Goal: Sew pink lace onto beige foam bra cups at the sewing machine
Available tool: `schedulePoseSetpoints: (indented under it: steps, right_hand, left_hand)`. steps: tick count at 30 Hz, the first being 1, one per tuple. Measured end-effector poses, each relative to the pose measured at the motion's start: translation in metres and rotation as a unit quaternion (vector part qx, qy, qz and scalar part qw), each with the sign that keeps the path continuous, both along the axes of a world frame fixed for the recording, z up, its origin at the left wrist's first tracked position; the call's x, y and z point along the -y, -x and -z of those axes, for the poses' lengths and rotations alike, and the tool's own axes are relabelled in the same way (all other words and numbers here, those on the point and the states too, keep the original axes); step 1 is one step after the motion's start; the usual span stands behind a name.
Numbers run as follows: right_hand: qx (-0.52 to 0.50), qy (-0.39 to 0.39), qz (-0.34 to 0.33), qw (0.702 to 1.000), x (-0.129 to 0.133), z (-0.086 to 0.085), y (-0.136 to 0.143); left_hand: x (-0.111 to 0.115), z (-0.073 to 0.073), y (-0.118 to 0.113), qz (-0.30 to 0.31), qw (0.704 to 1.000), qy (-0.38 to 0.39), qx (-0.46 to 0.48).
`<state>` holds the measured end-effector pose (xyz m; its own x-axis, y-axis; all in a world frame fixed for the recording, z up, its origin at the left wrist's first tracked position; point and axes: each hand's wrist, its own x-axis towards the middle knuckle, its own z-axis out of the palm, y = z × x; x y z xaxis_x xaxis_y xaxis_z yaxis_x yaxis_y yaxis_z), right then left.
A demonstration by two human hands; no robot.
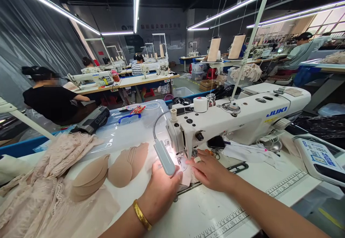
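Under the needle of a white sewing machine [215,119] lies a piece of pale beige fabric [185,180], lit by a grey lamp [164,157] on a bendy neck. My left hand [163,184], with a gold bangle at the wrist, grips the fabric's near left edge between thumb and fingers; the lamp head hides part of those fingers. Just right of the needle, my right hand [211,169] lies with fingers stretched over the fabric and machine bed, a ring on one finger. Tan oval fabric pieces [121,169] rest in stacks to the left.
Beige lace fabric [35,195] is heaped at the far left. A clear plastic lid [129,123] carries a blue-handled item [129,117]. On the right are a control box [320,159] and a printed ruler [229,225]. Co-workers sit at other machines, one in black [51,98].
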<state>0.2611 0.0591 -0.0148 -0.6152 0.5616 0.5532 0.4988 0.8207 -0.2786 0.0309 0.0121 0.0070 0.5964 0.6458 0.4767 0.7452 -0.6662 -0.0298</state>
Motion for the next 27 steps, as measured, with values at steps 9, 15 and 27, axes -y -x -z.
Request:
schedulePoseSetpoints:
  steps: [9,15,27]
  right_hand:
    - [0.081,0.061,-0.096,0.99,0.003,-0.001,-0.005]
    - [0.102,0.065,-0.051,0.991,0.002,0.001,-0.001]
    - [0.144,0.053,0.034,0.987,0.002,-0.001,0.014]
  left_hand:
    - [0.015,-0.001,-0.006,0.028,0.997,0.048,-0.052]
    - [0.004,-0.001,0.0,0.025,0.997,0.043,-0.062]
    - [-0.026,-0.009,0.021,0.073,0.997,0.033,0.0]
